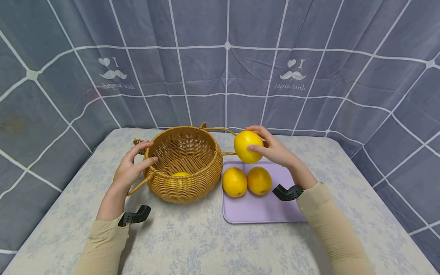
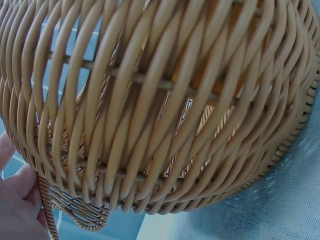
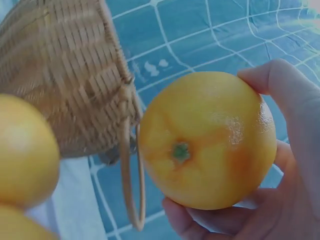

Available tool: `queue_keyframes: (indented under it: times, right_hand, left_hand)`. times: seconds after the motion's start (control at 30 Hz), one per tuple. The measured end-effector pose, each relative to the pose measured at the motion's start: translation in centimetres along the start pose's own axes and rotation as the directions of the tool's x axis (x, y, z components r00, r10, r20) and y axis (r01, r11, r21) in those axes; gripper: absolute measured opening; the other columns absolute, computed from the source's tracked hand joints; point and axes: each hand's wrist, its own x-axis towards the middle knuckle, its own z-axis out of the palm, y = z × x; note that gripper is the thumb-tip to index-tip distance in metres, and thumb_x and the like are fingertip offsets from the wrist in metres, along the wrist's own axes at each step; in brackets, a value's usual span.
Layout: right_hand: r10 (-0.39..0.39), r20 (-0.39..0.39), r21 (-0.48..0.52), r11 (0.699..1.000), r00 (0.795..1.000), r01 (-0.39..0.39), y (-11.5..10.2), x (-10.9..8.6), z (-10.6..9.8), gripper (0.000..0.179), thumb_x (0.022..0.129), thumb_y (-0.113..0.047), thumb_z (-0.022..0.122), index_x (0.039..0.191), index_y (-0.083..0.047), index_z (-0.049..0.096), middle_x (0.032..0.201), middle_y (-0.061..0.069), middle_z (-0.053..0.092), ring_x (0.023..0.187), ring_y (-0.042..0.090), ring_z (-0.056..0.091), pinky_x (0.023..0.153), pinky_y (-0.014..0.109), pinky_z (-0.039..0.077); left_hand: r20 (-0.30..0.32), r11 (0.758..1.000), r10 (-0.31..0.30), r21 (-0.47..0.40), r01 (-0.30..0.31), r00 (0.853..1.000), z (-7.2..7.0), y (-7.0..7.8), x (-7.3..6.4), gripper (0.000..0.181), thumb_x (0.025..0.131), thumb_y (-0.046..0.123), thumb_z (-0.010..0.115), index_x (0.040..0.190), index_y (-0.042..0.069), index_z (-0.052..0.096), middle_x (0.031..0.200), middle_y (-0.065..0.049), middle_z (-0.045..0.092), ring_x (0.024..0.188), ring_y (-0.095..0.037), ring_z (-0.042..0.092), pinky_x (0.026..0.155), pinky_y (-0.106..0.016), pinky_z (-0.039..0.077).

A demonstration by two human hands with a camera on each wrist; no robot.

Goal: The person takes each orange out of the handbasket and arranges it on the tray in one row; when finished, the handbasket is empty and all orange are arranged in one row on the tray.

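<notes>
A round wicker basket [image 1: 203,187] stands on the left half of the table. My left hand [image 1: 130,168] holds its left rim, thumb and fingers at the edge. Through the weave in the left wrist view, an orange patch shows inside the basket. In the head view, one yellow-orange fruit [image 1: 180,174] peeks over the front rim from within. My right hand [image 1: 275,149] grips an orange [image 1: 246,146] above the far edge of a lilac tray [image 1: 254,212]. The green stem end of this orange [image 3: 210,135] faces the right wrist camera, thumb and fingers around its side.
Two more oranges lie side by side on the tray, a left orange [image 1: 235,182] and a right orange [image 1: 259,180]. A wicker handle [image 1: 220,130] juts from the basket toward the held orange. Behind the patterned tabletop [image 1: 185,236] hangs a grey-blue checked curtain [image 1: 203,72].
</notes>
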Motion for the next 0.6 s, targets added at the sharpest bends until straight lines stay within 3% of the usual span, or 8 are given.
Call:
queue_keyframes:
  times: [0.27, 0.6]
  right_hand:
    - [0.065, -0.135, -0.025, 0.997, 0.989, -0.069, 2.0, -2.9, -0.9, 0.054, 0.093, -0.016, 0.058, 0.141, -0.016, 0.033, 0.137, 0.017, 0.036, 0.105, 0.040, 0.052, 0.078, 0.040, 0.050]
    - [0.118, -0.285, -0.080, 0.986, 0.951, -0.146, 4.1, -6.0, -1.8, 0.055, 0.094, -0.021, 0.056, 0.143, -0.011, 0.031, 0.139, 0.023, 0.035, 0.111, 0.042, 0.046, 0.088, 0.049, 0.043]
  left_hand:
    - [0.000, 1.000, -0.015, 0.001, 0.015, 1.000, 0.0, -0.1, 0.1, 0.058, 0.088, 0.025, 0.066, 0.140, 0.012, 0.044, 0.152, -0.006, 0.024, 0.141, -0.030, 0.008, 0.104, -0.066, 0.006]
    - [-0.001, 1.000, -0.017, 0.006, 0.017, 1.000, -0.1, 0.0, 0.1, 0.059, 0.089, 0.025, 0.066, 0.141, 0.011, 0.042, 0.152, -0.006, 0.024, 0.141, -0.030, 0.007, 0.104, -0.067, 0.005]
